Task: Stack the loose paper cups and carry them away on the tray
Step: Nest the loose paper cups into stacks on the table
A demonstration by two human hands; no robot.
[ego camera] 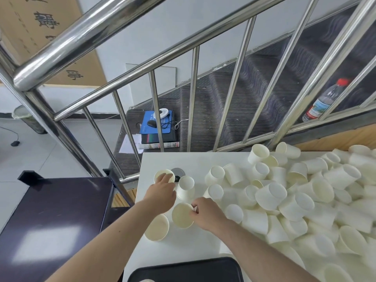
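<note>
While you lean over the table [183,245]:
Left hand [162,189]: grasps far cup [162,174].
Right hand [205,212]: pinches near cup [181,215] rim.
Loose cups [295,192]: heaped right.
Tray [183,270]: nearest you.

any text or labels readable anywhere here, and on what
Brown board leaning on the wall: large dark Chinese characters, partly cut off by the handrail, not legible.
Water bottle label: print too small and blurred.
Papers on the stairs: too blurred.
Paper cups, tray: no text.
</note>
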